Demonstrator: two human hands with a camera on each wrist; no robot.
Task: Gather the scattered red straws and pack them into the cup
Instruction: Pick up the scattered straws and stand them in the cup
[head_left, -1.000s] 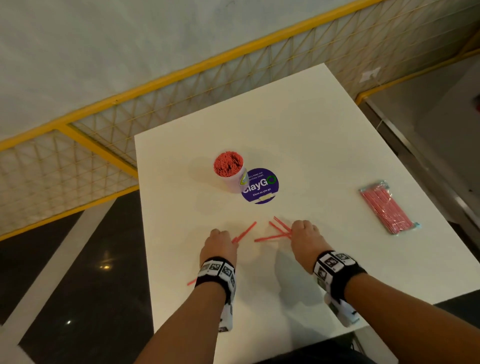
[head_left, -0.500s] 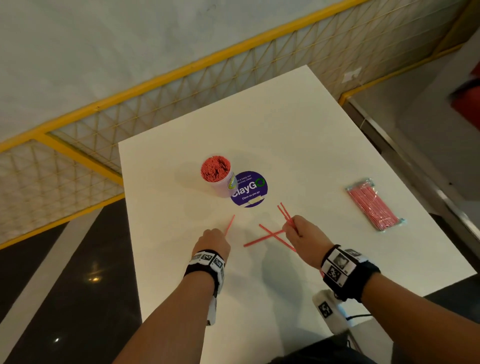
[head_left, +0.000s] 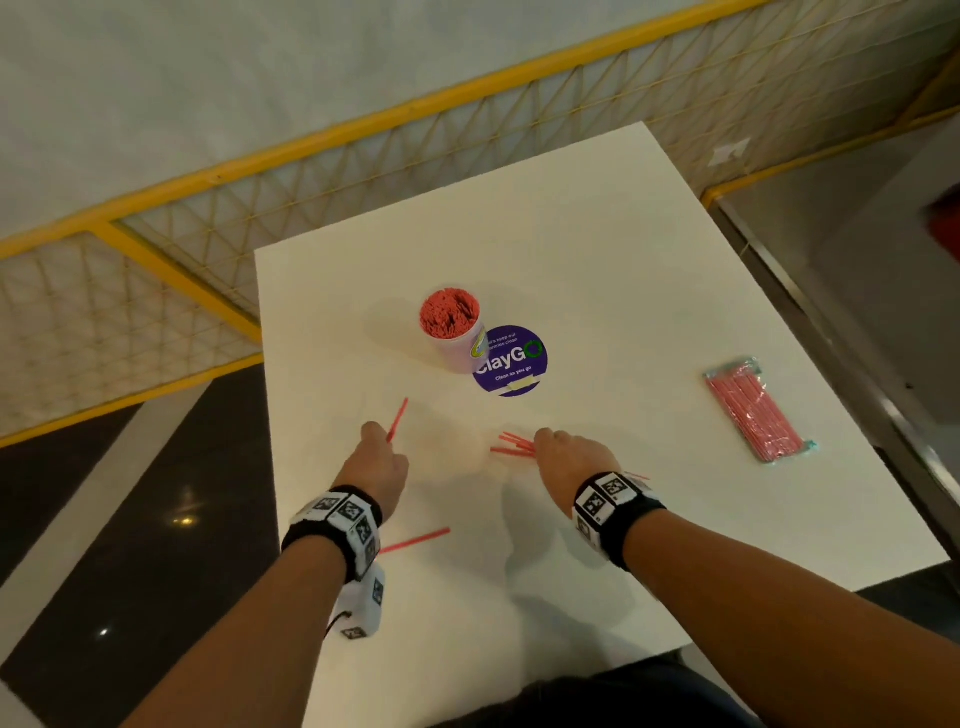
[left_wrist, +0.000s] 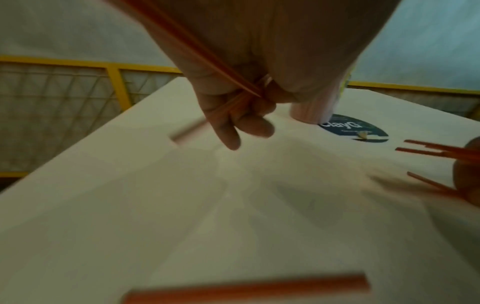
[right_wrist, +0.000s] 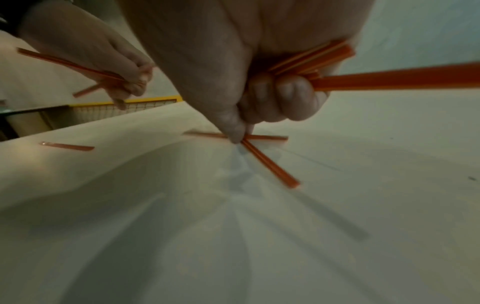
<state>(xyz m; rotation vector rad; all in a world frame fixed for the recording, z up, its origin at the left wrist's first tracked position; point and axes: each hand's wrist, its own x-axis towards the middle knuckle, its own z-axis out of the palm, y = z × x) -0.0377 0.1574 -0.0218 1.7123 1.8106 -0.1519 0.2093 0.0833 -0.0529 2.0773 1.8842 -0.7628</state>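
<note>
A white cup (head_left: 452, 332) packed with red straws stands mid-table. My left hand (head_left: 376, 460) grips a red straw (head_left: 397, 420) that points toward the cup; the left wrist view shows its curled fingers (left_wrist: 233, 115) round thin straws. My right hand (head_left: 569, 457) holds a bundle of straws (right_wrist: 311, 59) in its curled fingers. Its thumb tip presses on two crossed straws (right_wrist: 270, 162) lying on the table. Their ends (head_left: 511, 447) stick out left of the hand. One loose straw (head_left: 415, 540) lies by my left wrist.
A round purple ClayGo sticker (head_left: 511, 361) is stuck to the white table (head_left: 597, 270) just right of the cup. A clear packet of red straws (head_left: 753, 410) lies near the right edge. A yellow-framed mesh railing (head_left: 156, 260) runs behind the table.
My right hand has come down onto the two crossed straws. My left hand keeps its straw and sits slightly farther left. The loose straw by my left wrist has come back into view.
</note>
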